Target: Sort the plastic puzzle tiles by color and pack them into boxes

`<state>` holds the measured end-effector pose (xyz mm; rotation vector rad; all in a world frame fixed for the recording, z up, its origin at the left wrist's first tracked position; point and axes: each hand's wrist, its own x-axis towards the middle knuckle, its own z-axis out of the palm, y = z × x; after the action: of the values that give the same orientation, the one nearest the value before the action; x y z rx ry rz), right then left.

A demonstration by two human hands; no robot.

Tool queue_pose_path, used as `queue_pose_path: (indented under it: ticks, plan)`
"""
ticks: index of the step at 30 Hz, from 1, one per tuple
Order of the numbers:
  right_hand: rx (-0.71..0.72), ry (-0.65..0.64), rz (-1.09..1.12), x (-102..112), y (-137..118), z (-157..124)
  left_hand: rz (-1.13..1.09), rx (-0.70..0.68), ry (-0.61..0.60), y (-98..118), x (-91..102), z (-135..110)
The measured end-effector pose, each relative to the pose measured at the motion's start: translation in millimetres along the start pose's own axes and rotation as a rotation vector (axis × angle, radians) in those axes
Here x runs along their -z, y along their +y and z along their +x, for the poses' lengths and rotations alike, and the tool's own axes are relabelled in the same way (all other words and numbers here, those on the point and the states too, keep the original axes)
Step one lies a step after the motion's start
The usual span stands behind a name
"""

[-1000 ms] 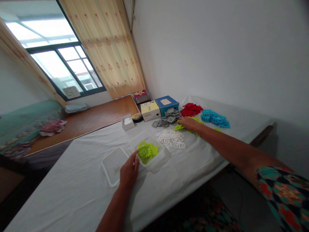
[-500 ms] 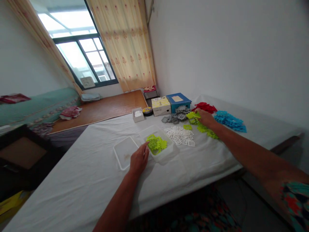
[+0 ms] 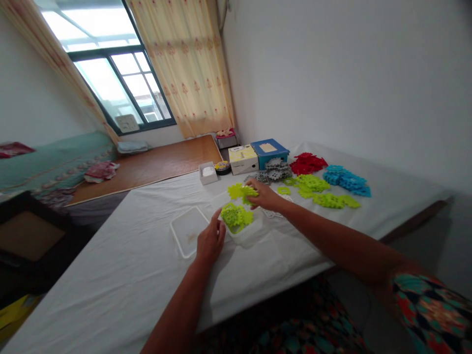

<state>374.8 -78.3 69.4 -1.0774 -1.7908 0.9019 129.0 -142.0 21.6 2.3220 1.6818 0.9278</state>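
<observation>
Over the far rim of a clear plastic container (image 3: 254, 226), my right hand (image 3: 262, 195) is closed on several lime-green gear-shaped plastic pieces (image 3: 241, 191). More green pieces (image 3: 236, 218) lie inside the container. My left hand (image 3: 211, 241) grips the container's left rim, its fingers bent and the index finger at the edge. Left of it a clear lid (image 3: 189, 232) lies flat on the white cloth. To the right are further green pieces (image 3: 311, 183) in loose piles. White pieces (image 3: 271, 213) are partly hidden behind my right hand and wrist.
Grey gear pieces (image 3: 277, 170), a red pile (image 3: 308, 163) and a blue pile (image 3: 346, 180) lie along the back right. Behind stand a yellow-and-white box (image 3: 243, 160), a blue box (image 3: 271, 152), a small white box (image 3: 208, 173) and a round black tin (image 3: 222, 168).
My right hand has come left from the green pile to above the container, carrying green pieces. My left hand stays at the container's rim. The view has shifted slightly.
</observation>
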Motion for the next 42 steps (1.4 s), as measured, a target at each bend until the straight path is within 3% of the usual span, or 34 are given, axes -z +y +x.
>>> queue_pose_path:
  ticks: [3,7,10,12,14,16,18,21,25,32,37,42]
  plan:
    - [-0.009,-0.123,-0.144,-26.0,-8.2,-4.3,-0.041,-0.009,0.026,-0.7,0.4,-0.2]
    - [0.249,-0.154,-0.412,-31.4,-11.7,-14.2,-0.041,-0.014,0.005,-2.1,0.0,0.6]
    - [0.382,-0.08,-0.506,-9.0,-5.1,-14.9,-0.024,-0.011,-0.027,-3.1,-0.4,1.1]
    - [0.368,0.046,-0.616,24.8,8.2,-11.0,-0.005,-0.013,-0.029,-4.2,-0.9,1.2]
    - [0.229,0.16,-0.776,70.5,29.3,-7.5,0.005,-0.017,-0.021,-5.4,-1.5,1.3]
    - [-0.03,0.176,-0.953,118.4,55.0,-7.9,0.006,-0.02,-0.015,-5.9,-1.9,1.6]
    - [-0.325,0.057,-1.079,157.7,80.2,-12.3,0.007,-0.017,-0.012,-5.5,-1.6,2.2]
    - [-0.552,-0.164,-1.086,189.1,107.8,-19.3,0.011,-0.01,-0.013,-3.9,-0.5,3.2]
    - [-0.542,-0.259,-1.004,198.1,122.5,-17.5,0.007,-0.021,-0.001,-2.5,0.8,3.7]
    - [-0.359,-0.328,-1.087,205.9,124.3,-8.8,-0.006,-0.01,-0.002,-2.3,0.4,3.8]
    - [-0.383,-0.356,-1.116,199.5,117.3,-11.5,-0.012,-0.021,-0.008,-4.6,-0.8,4.4]
    - [-0.3,-0.388,-1.073,189.6,110.8,-14.8,-0.018,-0.02,-0.018,-4.7,-0.4,4.0]
